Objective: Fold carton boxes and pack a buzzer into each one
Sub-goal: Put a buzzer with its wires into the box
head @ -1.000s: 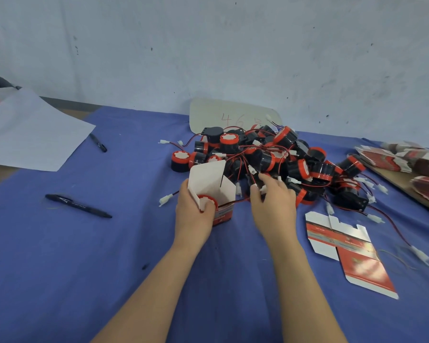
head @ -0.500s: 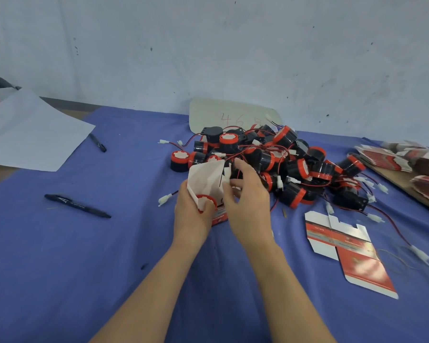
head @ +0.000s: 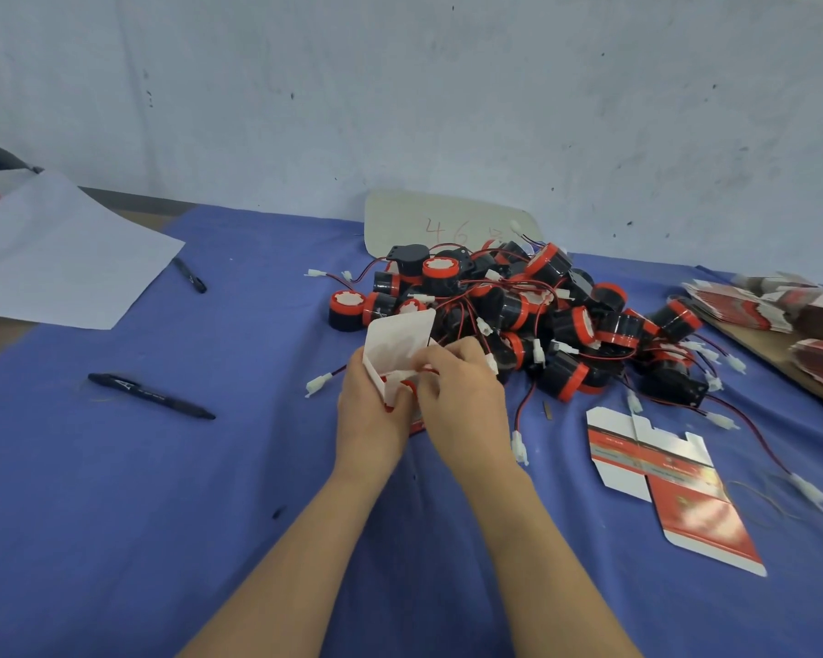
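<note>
Your left hand (head: 369, 415) grips the box (head: 400, 346) from its left side, with the fingers curled round it. The box is open at the top and its white flap stands up. Inside it you can see the red rim of 1 buzzer (head: 407, 386). Your right hand (head: 464, 410) is at the mouth of the box, with the fingers bent and touching the flap. Whether they pinch anything, I cannot tell.

Just behind both hands lies the pile (head: 542, 315) of black and red buzzers, with red wires and white plugs. 1 flat carton (head: 675, 491) lies on the blue bench (head: 162, 491) to the right, apart from the pile. More cartons form a stack (head: 780, 306) at the far right edge. A pen (head: 150, 395) lies well to the left.
</note>
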Demonstrator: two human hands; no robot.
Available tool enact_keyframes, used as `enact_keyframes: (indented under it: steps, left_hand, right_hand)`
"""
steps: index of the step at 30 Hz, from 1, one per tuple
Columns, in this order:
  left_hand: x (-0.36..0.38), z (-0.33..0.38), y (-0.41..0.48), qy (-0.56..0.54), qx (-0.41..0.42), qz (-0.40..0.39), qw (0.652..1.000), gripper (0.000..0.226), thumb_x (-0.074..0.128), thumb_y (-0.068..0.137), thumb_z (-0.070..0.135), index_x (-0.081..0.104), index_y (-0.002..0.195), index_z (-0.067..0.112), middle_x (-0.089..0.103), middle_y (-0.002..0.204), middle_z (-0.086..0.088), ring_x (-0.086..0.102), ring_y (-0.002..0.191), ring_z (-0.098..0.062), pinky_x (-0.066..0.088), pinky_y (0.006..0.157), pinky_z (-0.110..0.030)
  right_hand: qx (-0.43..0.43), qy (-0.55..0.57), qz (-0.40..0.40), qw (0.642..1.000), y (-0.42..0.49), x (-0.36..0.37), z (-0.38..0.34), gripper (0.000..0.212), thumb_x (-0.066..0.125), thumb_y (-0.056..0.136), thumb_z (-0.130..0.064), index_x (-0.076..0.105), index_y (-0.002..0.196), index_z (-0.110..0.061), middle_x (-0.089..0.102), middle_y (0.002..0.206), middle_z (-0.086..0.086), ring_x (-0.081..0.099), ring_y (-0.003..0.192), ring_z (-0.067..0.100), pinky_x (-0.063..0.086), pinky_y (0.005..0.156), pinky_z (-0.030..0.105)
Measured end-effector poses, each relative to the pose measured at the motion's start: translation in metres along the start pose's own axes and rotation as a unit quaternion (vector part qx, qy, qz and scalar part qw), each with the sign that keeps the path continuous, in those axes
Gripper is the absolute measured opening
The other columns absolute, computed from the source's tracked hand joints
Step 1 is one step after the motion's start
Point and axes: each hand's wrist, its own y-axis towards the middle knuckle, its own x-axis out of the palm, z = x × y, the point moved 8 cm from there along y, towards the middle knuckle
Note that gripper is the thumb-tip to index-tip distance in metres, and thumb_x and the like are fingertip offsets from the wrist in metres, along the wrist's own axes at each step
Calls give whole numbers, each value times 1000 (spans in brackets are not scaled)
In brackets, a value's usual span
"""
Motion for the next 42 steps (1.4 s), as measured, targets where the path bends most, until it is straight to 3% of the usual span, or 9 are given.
enact_keyframes:
  steps: [6, 12, 17, 23, 27, 32, 35, 39, 42]
  left_hand:
    - [4, -4, 1, -31, -10, -1, 999, 34, 67, 84, 17, 46, 105, 31, 64, 99, 3, 62, 84, -13, 54, 68, -30]
    - [4, -4, 2, -13, -13, -1, 1000, 36, 68, 83, 19, 44, 103, 38, 63, 104, 7, 63, 94, -15, 57, 75, -39]
    - [5, -4, 1, -23, -16, 1, 1000, 29, 64, 81, 21, 44, 88, 40, 63, 92, 6, 62, 81, -15, 53, 63, -33]
    - [4, 4, -2, 15, 12, -4, 1000, 41, 66, 85, 16, 45, 119, 27, 61, 116, 4, 61, 103, -17, 55, 85, -43]
    - [4, 10, -6, 36, 38, -9, 999, 50, 61, 87, 12, 42, 134, 17, 57, 121, 3, 57, 106, -16, 49, 80, -23]
    - [6, 9, -8, 51, 36, -19, 998, 44, 53, 88, 8, 43, 129, 22, 56, 120, 4, 57, 102, -15, 46, 71, -16]
    - [7, 8, -5, 54, 32, -14, 998, 37, 55, 86, 10, 42, 115, 29, 59, 115, 2, 59, 98, -16, 50, 73, -24]
    - [11, 3, -4, 42, 13, -25, 999, 31, 61, 83, 18, 50, 112, 18, 62, 107, -8, 60, 99, -29, 54, 83, -47]
    - [13, 6, -5, 73, 39, -23, 996, 40, 60, 86, 14, 48, 124, 18, 61, 114, -4, 59, 103, -23, 54, 85, -44]
  right_hand:
    - [-13, 66, 36, 997, -3, 4, -9, 15, 45, 88, 1, 59, 83, 2, 45, 112, 2, 55, 81, 22, 51, 65, 40]
    - [39, 63, 30, 997, -1, -1, 5, 19, 47, 90, -8, 64, 98, -11, 54, 89, 0, 50, 75, 17, 41, 64, 31]
    - [84, 151, 8, 985, -5, 3, 7, 14, 58, 91, -25, 63, 96, -14, 67, 85, 0, 62, 79, 16, 52, 69, 32]
    - [117, 248, 6, 962, -1, 2, 21, 14, 54, 93, -6, 52, 102, -16, 56, 82, -12, 52, 66, -16, 39, 58, 2]
    - [101, 235, -27, 966, 3, -4, 28, 34, 55, 92, -6, 38, 118, -21, 61, 86, -5, 53, 64, -7, 40, 59, 5]
    - [77, 178, -10, 981, 3, -16, 31, 23, 54, 93, -5, 48, 113, -15, 62, 87, -4, 58, 71, -1, 46, 62, 14]
    - [14, 115, -17, 993, 1, -10, 11, 20, 50, 92, -2, 59, 107, -13, 65, 88, 1, 60, 81, 17, 49, 72, 33]
    - [-42, 10, -21, 999, 1, -1, -5, 24, 45, 90, -4, 54, 111, -14, 58, 89, 1, 43, 83, 16, 32, 64, 30]
    - [-8, -6, -28, 1000, 3, 2, 1, 26, 44, 87, -1, 46, 111, -12, 57, 93, 5, 43, 86, 19, 36, 65, 36]
